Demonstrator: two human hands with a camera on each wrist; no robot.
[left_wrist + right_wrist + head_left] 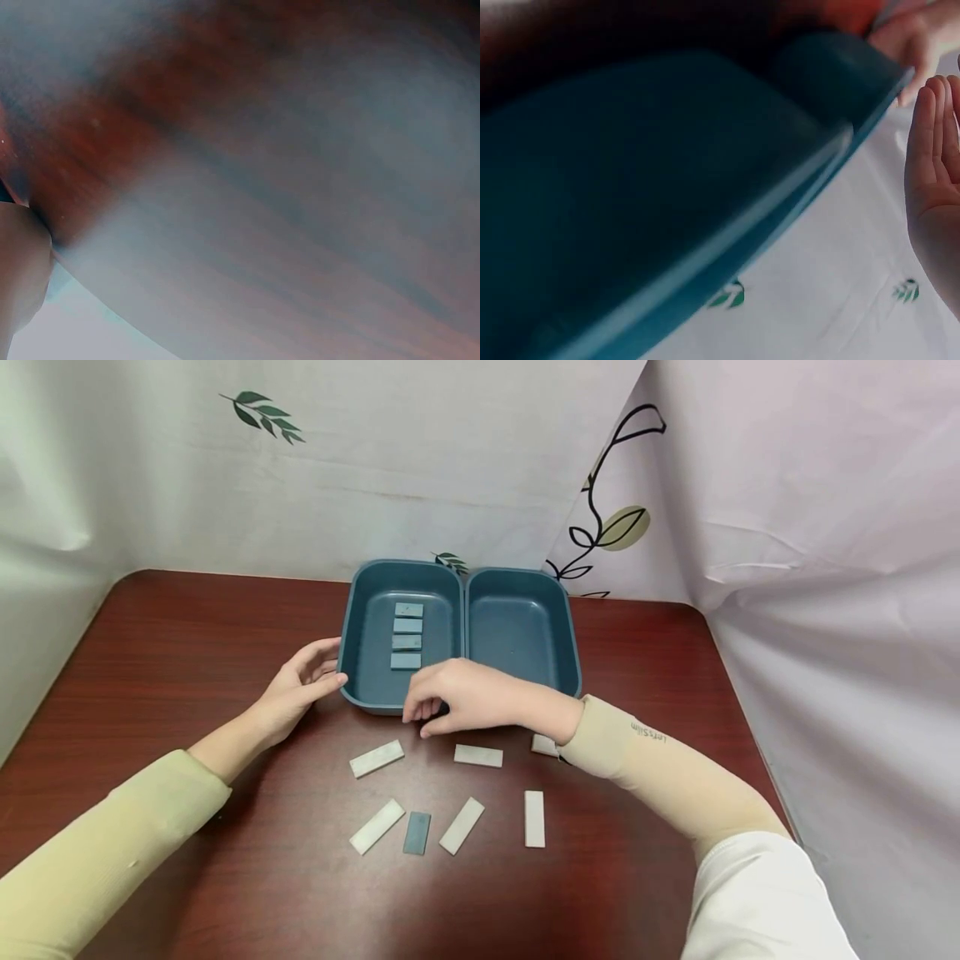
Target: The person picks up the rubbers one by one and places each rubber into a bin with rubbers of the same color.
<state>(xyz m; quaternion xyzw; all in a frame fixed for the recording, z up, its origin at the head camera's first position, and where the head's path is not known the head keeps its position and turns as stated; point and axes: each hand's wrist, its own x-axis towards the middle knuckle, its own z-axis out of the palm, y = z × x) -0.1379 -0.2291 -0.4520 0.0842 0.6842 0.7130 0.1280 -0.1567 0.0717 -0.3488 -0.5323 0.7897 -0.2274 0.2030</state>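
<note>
A blue two-part tray (465,610) stands at the back of the table. In its left compartment several small blue-grey tiles (406,661) lie in a column. My left hand (296,689) rests against the tray's left outer wall, thumb by the rim. Over the front rim of the left compartment hovers my right hand (468,697), fingers loosely bent downward, with nothing visible in them. In the right wrist view its fingers look fairly straight. Nearer me lie several white tiles (478,756) and one blue-grey tile (417,833). The left wrist view is mostly blurred.
The dark red wooden table (247,877) carries everything. A white curtain (465,460) with leaf prints hangs behind and at the sides. One white tile (543,744) is partly covered by the right forearm. The tray's right compartment (517,635) shows bare blue floor.
</note>
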